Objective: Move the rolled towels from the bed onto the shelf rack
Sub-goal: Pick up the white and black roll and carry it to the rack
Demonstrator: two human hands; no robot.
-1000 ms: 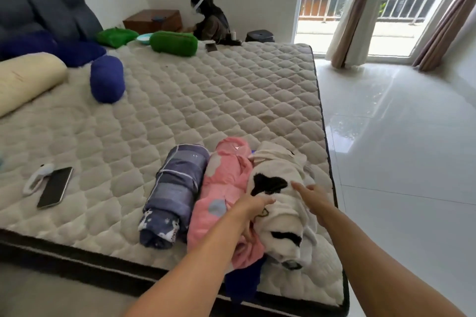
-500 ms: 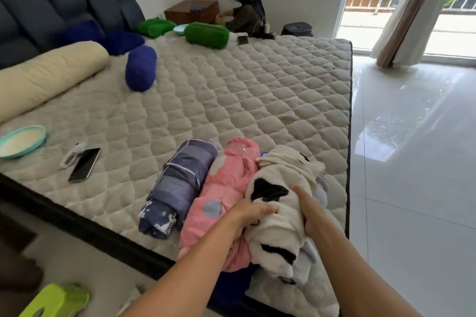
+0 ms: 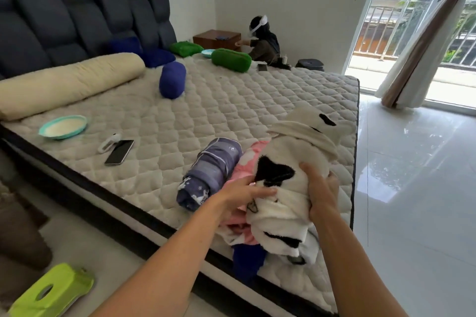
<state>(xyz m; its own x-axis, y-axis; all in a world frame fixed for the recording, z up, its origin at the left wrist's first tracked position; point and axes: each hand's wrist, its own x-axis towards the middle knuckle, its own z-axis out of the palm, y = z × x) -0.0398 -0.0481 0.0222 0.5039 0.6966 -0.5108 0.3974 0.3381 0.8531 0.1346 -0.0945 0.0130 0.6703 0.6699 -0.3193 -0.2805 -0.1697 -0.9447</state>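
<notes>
Head view, left to right: my left hand (image 3: 244,192) and right hand (image 3: 322,195), fingers closed on the white-and-black towel (image 3: 286,188), have raised its far end off the bed (image 3: 206,110) beside the pink towel (image 3: 246,162), so carrying can begin.

"What's different from a second ago?"

"My left hand (image 3: 247,192) and right hand (image 3: 322,195) were only reaching; now both have closed their grip on the white-and-black rolled towel (image 3: 286,183)."

"Has it moved?"

"Its far end has tipped up off the bed (image 3: 206,116), above the pink rolled towel (image 3: 244,165)."
</notes>
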